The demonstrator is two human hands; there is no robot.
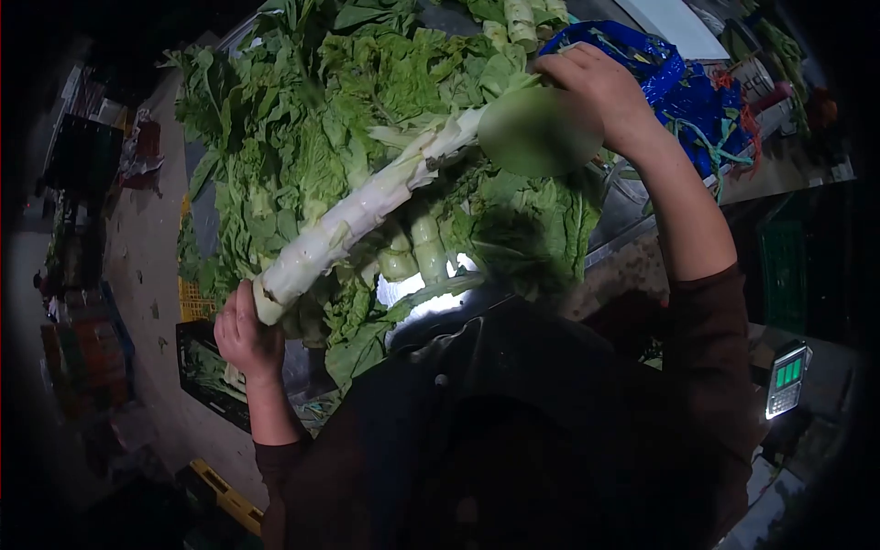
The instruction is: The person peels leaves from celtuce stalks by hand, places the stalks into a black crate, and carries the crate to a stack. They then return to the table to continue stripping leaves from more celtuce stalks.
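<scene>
A long, pale celtuce stalk (pixel 353 215) slants across the middle of the head view, held up over a heap of leaves. Its thick cut base is at the lower left, where my left hand (pixel 247 335) is closed around the end. Toward the upper right, my right hand (pixel 596 92) grips the thinner leafy end; a blurred patch hides part of its fingers and of the stalk. Beneath lie green leaves (pixel 302 137) and several more celtuce stems (pixel 427 247) near my body.
A blue plastic bag (pixel 660 78) with red and pale green ties sits at the far right of the table. Dark and yellow crates (pixel 206 367) stand at the left edge. A scale with a lit green display (pixel 788 374) is at the right. More stalks (pixel 520 23) lie at the back.
</scene>
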